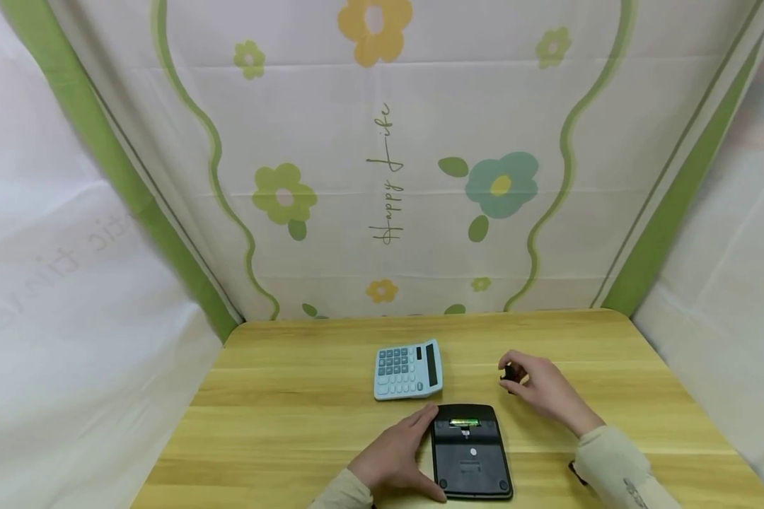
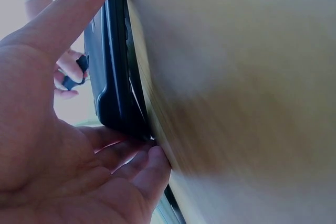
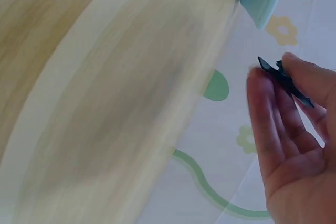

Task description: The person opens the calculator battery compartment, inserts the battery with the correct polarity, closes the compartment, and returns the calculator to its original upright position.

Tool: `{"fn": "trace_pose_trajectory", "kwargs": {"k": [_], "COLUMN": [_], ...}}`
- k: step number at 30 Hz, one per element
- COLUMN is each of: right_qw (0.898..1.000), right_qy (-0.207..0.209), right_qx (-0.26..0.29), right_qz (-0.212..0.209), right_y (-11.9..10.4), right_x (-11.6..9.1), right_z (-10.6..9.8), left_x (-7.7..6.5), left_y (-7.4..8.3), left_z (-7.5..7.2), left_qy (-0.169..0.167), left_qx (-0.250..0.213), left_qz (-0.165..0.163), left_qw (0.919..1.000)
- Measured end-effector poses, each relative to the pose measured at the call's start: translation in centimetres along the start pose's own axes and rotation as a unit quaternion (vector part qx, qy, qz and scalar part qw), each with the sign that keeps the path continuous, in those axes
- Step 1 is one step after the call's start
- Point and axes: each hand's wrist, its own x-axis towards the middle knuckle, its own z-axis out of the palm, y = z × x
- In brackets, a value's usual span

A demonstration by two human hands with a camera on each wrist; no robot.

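Note:
A black calculator (image 1: 484, 474) lies back side up on the table, its battery compartment uncovered. A green-and-gold battery (image 1: 464, 423) shows in that compartment. My left hand (image 1: 391, 450) holds the calculator along its left side, thumb near the lower corner and fingers at the upper one; the left wrist view shows those fingers bent against the casing (image 2: 109, 82). Off to the right, above the table, my right hand (image 1: 544, 389) pinches a small black battery cover (image 3: 286, 81) between thumb and fingers. The cover is apart from the calculator.
Behind the black calculator rests a light-blue calculator (image 1: 395, 375), keys up. The wooden table (image 1: 280, 410) ends at a hanging white cloth (image 1: 331, 127) printed with flowers. More cloth hangs at both sides.

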Motion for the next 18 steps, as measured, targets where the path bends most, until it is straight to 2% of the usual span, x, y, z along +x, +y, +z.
{"fn": "trace_pose_trajectory", "kwargs": {"k": [6, 13, 18], "right_qw": [0.999, 0.995, 0.992], "right_qy": [0.038, 0.043, 0.06], "right_qx": [0.003, 0.088, 0.107], "right_qz": [-0.001, 0.005, -0.014], "right_y": [-0.45, -0.81, -0.92], "right_x": [0.0, 0.04, 0.22], "right_z": [-0.22, -0.22, -0.24], "left_x": [0.16, 0.18, 0.18], "left_y": [-0.16, -0.26, -0.22], "left_z": [0.14, 0.22, 0.16], "left_qy": [-0.003, -0.002, -0.001], "left_qx": [0.003, 0.006, 0.004], "left_qz": [-0.001, 0.001, 0.001], "left_qw": [1.0, 1.0, 1.0]}}
